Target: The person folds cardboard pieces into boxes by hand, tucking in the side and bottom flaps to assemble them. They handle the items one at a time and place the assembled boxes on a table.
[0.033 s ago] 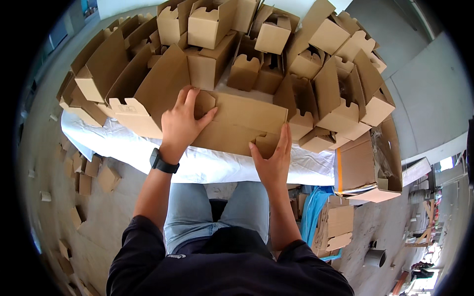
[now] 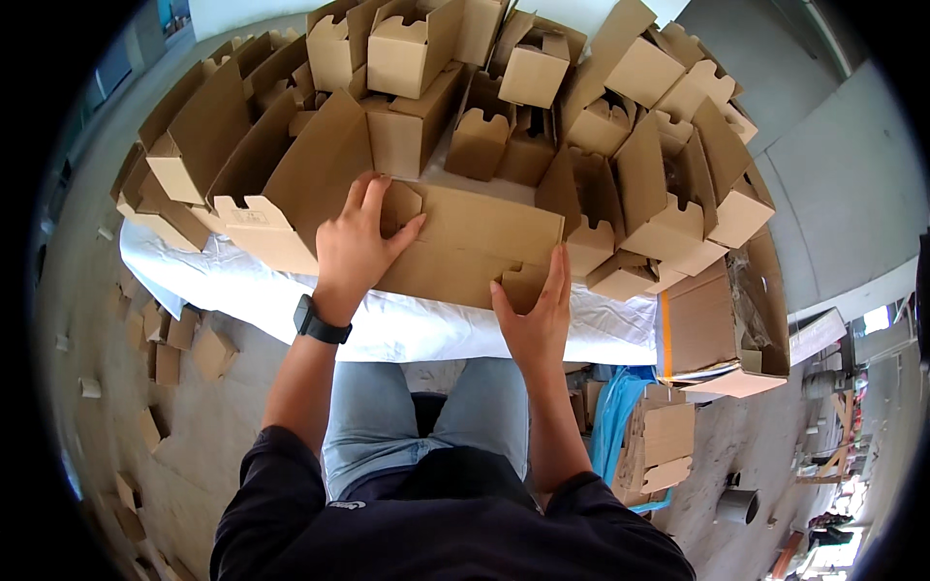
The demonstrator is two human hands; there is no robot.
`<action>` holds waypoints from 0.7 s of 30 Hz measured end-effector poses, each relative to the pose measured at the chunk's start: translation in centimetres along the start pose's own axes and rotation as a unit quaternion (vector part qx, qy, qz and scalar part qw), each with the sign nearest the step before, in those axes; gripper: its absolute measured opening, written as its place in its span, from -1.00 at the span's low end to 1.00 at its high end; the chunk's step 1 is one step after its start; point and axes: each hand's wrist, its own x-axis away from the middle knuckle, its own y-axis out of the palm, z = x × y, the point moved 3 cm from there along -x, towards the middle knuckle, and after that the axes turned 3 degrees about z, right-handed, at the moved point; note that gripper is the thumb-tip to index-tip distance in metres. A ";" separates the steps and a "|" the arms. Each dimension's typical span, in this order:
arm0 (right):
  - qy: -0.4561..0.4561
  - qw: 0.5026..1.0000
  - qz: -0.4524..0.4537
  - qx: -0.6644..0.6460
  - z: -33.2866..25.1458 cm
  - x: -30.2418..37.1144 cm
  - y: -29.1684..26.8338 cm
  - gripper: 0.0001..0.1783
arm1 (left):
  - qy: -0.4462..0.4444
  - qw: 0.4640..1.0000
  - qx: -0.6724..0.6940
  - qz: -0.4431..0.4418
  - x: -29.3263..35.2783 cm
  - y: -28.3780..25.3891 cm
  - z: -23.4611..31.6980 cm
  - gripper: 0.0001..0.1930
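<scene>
Brown carton (image 2: pixel 465 237) sits over the white cloth (image 2: pixel 436 334), and I've got left hand (image 2: pixel 360 237) and right hand (image 2: pixel 538 315) gripping its ends. Looks part-folded to me, flaps (image 2: pixel 523 281) unclosed; boxes (image 2: pixel 397 143) beyond the cloth's near edge mostly stand formed, lids up.

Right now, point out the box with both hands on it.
Front-centre box, between left hand and right hand; no other has both on it.
</scene>
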 end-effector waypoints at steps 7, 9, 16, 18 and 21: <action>-0.098 0.992 0.023 0.075 0.6 0.1 -0.5 0.03 | 0.025 0.998 -0.056 0.015 0.3 0.3 -0.1 -0.41; -0.107 0.992 0.030 0.059 0.4 -0.1 -0.8 0.01 | 0.034 0.997 -0.062 0.029 0.4 0.4 -0.3 -0.41; -0.124 0.991 0.020 0.044 1.7 0.2 -0.9 -0.10 | 0.055 0.994 -0.080 0.042 0.5 0.7 -0.4 -0.40; -0.121 0.992 0.014 0.042 2.0 0.2 -1.0 -0.13 | 0.060 0.994 -0.081 0.044 0.6 0.7 -0.6 -0.39; -0.127 0.989 0.020 0.067 2.2 0.3 -0.9 -0.17 | 0.052 0.997 -0.052 0.033 0.9 1.1 -1.0 -0.39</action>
